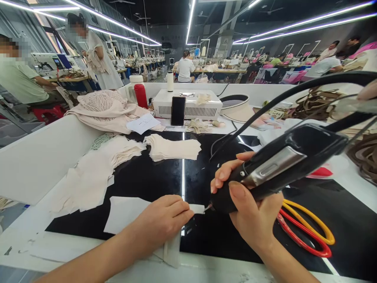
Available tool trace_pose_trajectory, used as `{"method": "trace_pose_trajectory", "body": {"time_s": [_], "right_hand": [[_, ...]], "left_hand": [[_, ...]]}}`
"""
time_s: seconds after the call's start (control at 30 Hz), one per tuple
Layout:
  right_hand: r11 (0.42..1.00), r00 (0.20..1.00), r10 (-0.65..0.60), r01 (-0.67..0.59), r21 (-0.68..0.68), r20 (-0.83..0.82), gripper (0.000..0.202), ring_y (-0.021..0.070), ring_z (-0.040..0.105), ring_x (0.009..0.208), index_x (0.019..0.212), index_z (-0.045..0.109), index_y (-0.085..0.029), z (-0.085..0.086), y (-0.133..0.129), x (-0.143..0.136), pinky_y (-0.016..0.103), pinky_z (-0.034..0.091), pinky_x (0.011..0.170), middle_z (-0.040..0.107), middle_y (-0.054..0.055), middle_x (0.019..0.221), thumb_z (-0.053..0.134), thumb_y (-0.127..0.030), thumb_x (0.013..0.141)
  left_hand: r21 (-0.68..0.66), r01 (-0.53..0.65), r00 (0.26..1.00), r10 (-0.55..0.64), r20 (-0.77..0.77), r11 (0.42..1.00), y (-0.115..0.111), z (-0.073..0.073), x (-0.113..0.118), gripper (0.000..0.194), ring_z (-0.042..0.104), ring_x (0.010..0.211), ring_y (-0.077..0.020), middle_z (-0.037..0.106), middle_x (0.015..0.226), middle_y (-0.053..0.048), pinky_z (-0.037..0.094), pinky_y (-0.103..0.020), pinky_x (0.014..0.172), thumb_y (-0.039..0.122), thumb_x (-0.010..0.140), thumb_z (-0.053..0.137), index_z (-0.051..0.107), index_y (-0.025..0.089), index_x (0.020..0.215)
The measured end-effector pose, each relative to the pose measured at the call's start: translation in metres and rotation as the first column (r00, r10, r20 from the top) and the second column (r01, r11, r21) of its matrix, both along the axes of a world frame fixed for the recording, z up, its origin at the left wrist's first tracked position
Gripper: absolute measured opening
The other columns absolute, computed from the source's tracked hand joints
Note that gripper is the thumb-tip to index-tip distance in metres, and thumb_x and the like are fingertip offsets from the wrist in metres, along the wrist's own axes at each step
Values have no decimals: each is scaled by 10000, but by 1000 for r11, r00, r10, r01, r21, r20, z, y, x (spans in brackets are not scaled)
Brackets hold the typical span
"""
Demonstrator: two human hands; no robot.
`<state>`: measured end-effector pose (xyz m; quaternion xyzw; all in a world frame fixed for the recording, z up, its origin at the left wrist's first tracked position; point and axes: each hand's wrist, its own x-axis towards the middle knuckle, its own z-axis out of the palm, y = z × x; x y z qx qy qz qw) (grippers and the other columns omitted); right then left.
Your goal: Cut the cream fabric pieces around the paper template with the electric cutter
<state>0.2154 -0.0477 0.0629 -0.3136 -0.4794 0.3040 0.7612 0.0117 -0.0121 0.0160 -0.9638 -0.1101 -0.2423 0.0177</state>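
Note:
My right hand (256,208) is wrapped round a black handheld electric cutter (265,165) with a silver plate on its side and a cable at its back. Its thin metal tip points left and meets the end of a narrow white strip. That strip belongs to a flat white fabric piece (125,212) on the black glossy mat (141,177). My left hand (165,216) is closed over this piece, fingers pressed together and holding it down; the part under the palm is hidden. Scissors with red and yellow handles (312,232) lie right of my right wrist, their blades out of sight.
Stacked cream fabric pieces (173,147) and a larger cream pile (88,181) lie at the left and back. Behind them stand a phone (178,111), a white vented box (203,104) and a red bottle (140,96). The black cable (244,124) arches at right. People sit at sewing machines beyond.

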Motion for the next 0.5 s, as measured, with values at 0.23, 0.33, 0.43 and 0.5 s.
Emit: {"method": "trace_pose_trajectory", "body": {"time_s": [0.23, 0.33, 0.43, 0.5], "right_hand": [[1000, 1000, -11, 11, 5, 16, 352, 153, 643, 627, 1173, 661, -297, -1, -1, 2, 308, 571, 546, 680, -30, 847, 858, -313, 882], [1000, 999, -23, 23, -9, 25, 336, 160, 651, 650, 1169, 662, -298, 0, -1, 3, 316, 585, 562, 681, -28, 853, 850, -305, 889], [1000, 1000, -15, 15, -20, 17, 333, 158, 648, 656, 1158, 664, -297, 3, 0, 3, 307, 588, 560, 681, -32, 841, 854, -319, 886], [1000, 1000, -7, 7, -9, -12, 345, 155, 638, 644, 1146, 666, -293, 7, 3, 0, 296, 586, 545, 678, -37, 817, 868, -340, 870]], "left_hand": [[-16, -75, 997, 74, -36, 997, -3, -5, 0, 297, 666, 877, -190, 684, 981, -67, 606, -313, 798, -55, 1005, 442, 623, 114, 1171], [-15, -103, 994, 102, -45, 995, -5, -5, 0, 277, 671, 886, -198, 684, 983, -74, 611, -316, 784, -47, 1007, 445, 617, 119, 1147], [-15, -100, 995, 99, -33, 995, -7, -7, 1, 249, 676, 908, -199, 687, 1004, -81, 622, -323, 815, -28, 1020, 455, 616, 119, 1140], [-4, -97, 995, 97, -15, 995, -7, -9, 1, 243, 682, 919, -200, 690, 1005, -83, 624, -326, 838, -29, 1020, 463, 620, 106, 1148]]}}
